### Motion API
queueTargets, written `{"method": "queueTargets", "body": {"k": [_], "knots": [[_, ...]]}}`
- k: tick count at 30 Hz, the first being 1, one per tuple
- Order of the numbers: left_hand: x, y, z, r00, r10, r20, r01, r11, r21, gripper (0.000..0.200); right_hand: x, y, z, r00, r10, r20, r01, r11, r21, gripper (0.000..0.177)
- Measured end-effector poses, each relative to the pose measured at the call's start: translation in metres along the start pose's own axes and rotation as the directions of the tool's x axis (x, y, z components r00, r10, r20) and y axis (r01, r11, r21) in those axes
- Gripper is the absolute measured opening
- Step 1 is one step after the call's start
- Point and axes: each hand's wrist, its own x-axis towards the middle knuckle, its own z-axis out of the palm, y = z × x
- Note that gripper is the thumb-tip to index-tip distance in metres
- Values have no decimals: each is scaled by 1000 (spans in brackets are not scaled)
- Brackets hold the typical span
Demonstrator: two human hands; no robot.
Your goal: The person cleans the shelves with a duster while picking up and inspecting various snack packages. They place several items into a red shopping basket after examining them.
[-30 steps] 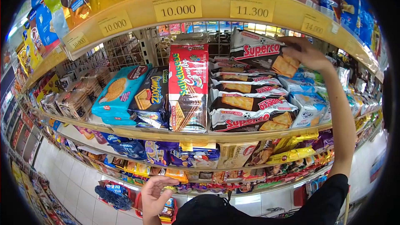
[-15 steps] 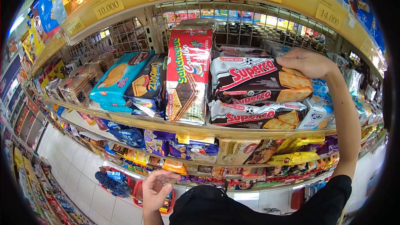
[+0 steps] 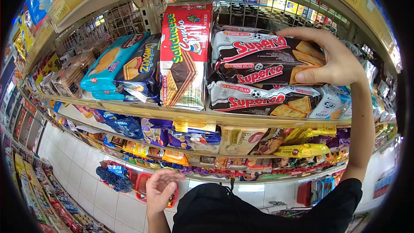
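My right hand (image 3: 334, 60) grips the right end of a Superco cracker pack (image 3: 252, 73) on the shelf, thumb on the front and fingers over the top. Another Superco pack (image 3: 250, 45) lies against it under the fingers; whether the grip takes in both is hard to tell. One more Superco pack (image 3: 263, 103) lies in front, nearer the shelf edge. A red Saltcheese Combo pack (image 3: 185, 56) stands just left of these. Low in front of my body, my left hand (image 3: 161, 190) is empty, its fingers loosely curved and the thumb apart.
Left of the red pack are a dark Zboom pack (image 3: 140, 67) and blue biscuit packs (image 3: 114, 62). Gery Malkist packs (image 3: 330, 103) sit at the right. A yellow shelf edge (image 3: 241, 118) runs in front, with wire mesh behind. Red baskets (image 3: 142, 185) stand on the tiled floor.
My right hand has come forward and down over the Superco packs, and its thumb now presses on the front. The view has tilted down slightly. My left hand stays low, much the same.
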Motion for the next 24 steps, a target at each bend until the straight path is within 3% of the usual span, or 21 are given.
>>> {"method": "queueTargets", "body": {"k": [7,11,15,18,22,24], "knots": [[-8,-5,3,998,-54,-32,54,999,-3,28,10,6,1,974,66,-217,-65,998,10,75],[-12,-9,3,998,-51,-39,52,999,2,28,13,10,0,975,18,-221,-48,991,-128,75],[-19,-14,0,994,-85,-67,85,996,-3,27,14,9,5,969,31,-243,-60,992,-113,76],[-24,-15,-3,991,-105,-86,106,994,2,27,12,5,3,984,46,-172,-69,989,-129,75],[-29,-16,-8,986,-120,-116,121,993,-2,27,3,-6,6,985,58,-164,-47,996,74,72],[-29,-17,-8,984,-126,-122,126,992,-6,27,0,-8,7,987,15,-159,-5,998,60,71]]}}
